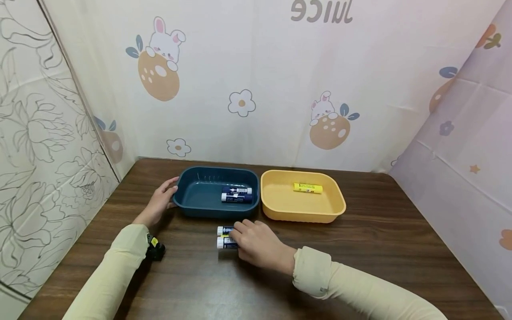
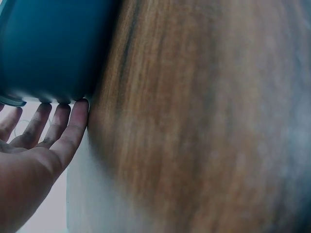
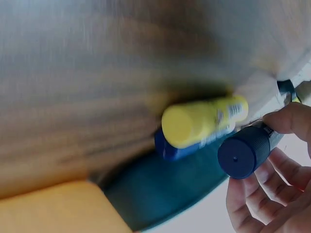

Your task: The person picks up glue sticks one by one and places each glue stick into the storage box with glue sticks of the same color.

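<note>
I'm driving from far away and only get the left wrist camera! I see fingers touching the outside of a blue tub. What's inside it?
Observer: Two dark blue sticks lie inside the blue tub.
Operator: Cool! And what does the right hand have?
Observer: It holds a blue stick.
Operator: Wow, more sticks! What's next to the blue tub?
Observer: A yellow tub stands to its right.
</note>
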A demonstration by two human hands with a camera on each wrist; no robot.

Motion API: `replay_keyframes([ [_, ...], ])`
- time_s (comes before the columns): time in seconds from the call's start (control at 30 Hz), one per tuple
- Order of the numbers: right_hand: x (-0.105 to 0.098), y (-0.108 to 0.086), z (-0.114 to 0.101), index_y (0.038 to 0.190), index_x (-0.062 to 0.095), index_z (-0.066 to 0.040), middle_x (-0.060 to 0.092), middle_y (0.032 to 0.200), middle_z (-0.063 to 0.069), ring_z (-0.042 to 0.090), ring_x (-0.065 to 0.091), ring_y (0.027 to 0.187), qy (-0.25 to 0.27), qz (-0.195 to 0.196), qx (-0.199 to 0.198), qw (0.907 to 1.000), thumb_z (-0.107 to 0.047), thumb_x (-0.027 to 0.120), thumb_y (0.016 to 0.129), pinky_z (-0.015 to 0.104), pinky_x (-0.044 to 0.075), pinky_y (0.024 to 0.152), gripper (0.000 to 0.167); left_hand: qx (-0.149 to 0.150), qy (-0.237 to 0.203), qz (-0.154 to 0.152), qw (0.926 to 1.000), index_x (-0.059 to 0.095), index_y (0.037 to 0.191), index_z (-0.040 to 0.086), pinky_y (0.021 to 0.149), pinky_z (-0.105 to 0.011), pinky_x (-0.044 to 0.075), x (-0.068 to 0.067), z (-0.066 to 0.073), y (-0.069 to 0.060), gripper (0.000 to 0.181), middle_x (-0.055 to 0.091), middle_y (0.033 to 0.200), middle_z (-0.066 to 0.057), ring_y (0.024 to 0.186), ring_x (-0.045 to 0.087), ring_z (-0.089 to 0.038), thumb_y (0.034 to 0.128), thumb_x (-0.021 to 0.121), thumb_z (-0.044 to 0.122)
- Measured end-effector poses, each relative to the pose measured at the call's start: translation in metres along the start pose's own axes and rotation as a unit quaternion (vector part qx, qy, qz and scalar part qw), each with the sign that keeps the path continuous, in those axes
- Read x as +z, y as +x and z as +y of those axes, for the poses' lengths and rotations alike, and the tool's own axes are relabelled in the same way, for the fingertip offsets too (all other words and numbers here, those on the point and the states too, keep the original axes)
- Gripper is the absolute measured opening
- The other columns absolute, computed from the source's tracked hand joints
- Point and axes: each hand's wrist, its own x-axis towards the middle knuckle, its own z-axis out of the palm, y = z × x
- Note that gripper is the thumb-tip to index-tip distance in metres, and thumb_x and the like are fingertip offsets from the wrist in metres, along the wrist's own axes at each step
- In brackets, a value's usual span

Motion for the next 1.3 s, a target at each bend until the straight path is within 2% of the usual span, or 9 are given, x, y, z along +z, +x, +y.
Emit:
replay_keyframes([
  [0.33, -0.028, 0.019, 0.025, 0.108, 0.067, -0.011, 0.062, 0.095, 0.000, 0.013, 0.054, 0.082, 0.000, 0.008, 0.027, 0.9996, -0.020, 0.070, 0.083, 0.023, 0.049, 0.065, 0.027, -0.003, 0.000, 0.001, 1.0000, 0.019, 0.153, 0.010, 0.099, -0.051, 0.039, 0.000, 0.000, 0.001, 0.051, 0.020, 0.151, -0.024, 0.129, 0.033, -0.038, 0.1055, 0.031, 0.026],
  [0.6, -0.036, 0.040, 0.046, 0.112, 0.065, -0.011, 0.062, 0.100, 0.001, 0.013, 0.052, 0.084, 0.023, 0.012, 0.058, 0.9980, -0.020, 0.070, 0.085, 0.025, 0.050, 0.072, 0.029, -0.001, 0.000, 0.003, 1.0000, 0.019, 0.153, 0.010, 0.100, -0.052, 0.038, 0.001, 0.000, 0.001, 0.051, 0.021, 0.150, -0.024, 0.129, 0.032, -0.038, 0.1055, 0.031, 0.026],
  [0.87, -0.029, 0.061, 0.060, 0.112, 0.065, -0.011, 0.062, 0.099, 0.000, 0.013, 0.051, 0.082, 0.018, 0.000, 0.067, 0.9976, -0.019, 0.069, 0.086, 0.024, 0.049, 0.073, 0.027, -0.006, -0.004, 0.003, 1.0000, 0.018, 0.153, 0.012, 0.101, -0.053, 0.037, 0.001, 0.000, 0.002, 0.051, 0.019, 0.152, -0.024, 0.130, 0.031, -0.039, 0.1055, 0.031, 0.027],
  [1.0, -0.022, 0.068, 0.066, 0.112, 0.065, -0.012, 0.062, 0.100, 0.001, 0.014, 0.051, 0.083, 0.026, -0.020, 0.078, 0.9964, -0.019, 0.069, 0.087, 0.025, 0.050, 0.073, 0.026, -0.009, -0.004, 0.005, 0.9999, 0.018, 0.153, 0.012, 0.100, -0.053, 0.037, 0.000, -0.001, 0.002, 0.052, 0.018, 0.152, -0.023, 0.130, 0.031, -0.039, 0.1054, 0.031, 0.028],
  [1.1, -0.015, 0.071, 0.070, 0.113, 0.065, -0.012, 0.061, 0.101, 0.001, 0.013, 0.051, 0.083, 0.034, -0.042, 0.091, 0.9944, -0.019, 0.069, 0.087, 0.025, 0.049, 0.075, 0.027, -0.006, -0.005, 0.005, 1.0000, 0.019, 0.153, 0.012, 0.098, -0.046, 0.042, 0.000, -0.002, 0.002, 0.052, 0.022, 0.150, -0.024, 0.129, 0.034, -0.037, 0.1053, 0.032, 0.028],
  [1.3, -0.004, 0.075, 0.075, 0.115, 0.065, -0.012, 0.061, 0.100, 0.001, 0.014, 0.053, 0.084, 0.045, -0.075, 0.106, 0.9906, -0.015, 0.068, 0.088, 0.026, 0.049, 0.074, 0.027, 0.008, -0.003, 0.005, 1.0000, 0.020, 0.153, 0.011, 0.083, -0.029, 0.050, 0.000, -0.003, 0.001, 0.052, 0.029, 0.144, -0.025, 0.124, 0.039, -0.034, 0.1052, 0.033, 0.028],
])
